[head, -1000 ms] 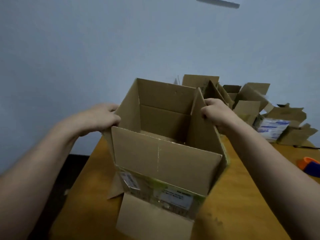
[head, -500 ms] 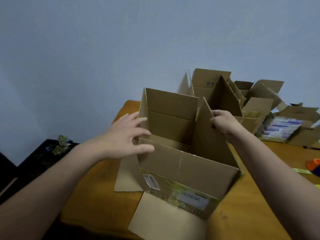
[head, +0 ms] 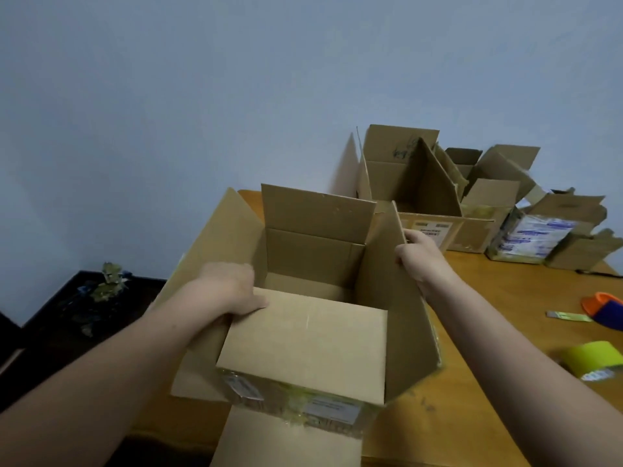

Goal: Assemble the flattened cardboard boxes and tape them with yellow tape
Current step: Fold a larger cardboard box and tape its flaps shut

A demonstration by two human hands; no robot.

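An opened-up cardboard box stands on the wooden table in front of me, its flaps spread. My left hand grips the upper left corner of the near flap, thumb on the flap's face, fingers hidden behind it. My right hand holds the top edge of the right flap, fingers curled over it. A roll of yellow tape lies at the table's right edge, apart from both hands.
Several other open cardboard boxes are lined up along the wall at the back right. An orange and blue tape dispenser with a loose strip of tape lies to the right. A dark bin stands on the floor at left.
The box has come down onto the table and nearer to me. My left hand went from hovering open beside the left corner to gripping the near flap. The right hand keeps its hold on the right flap.
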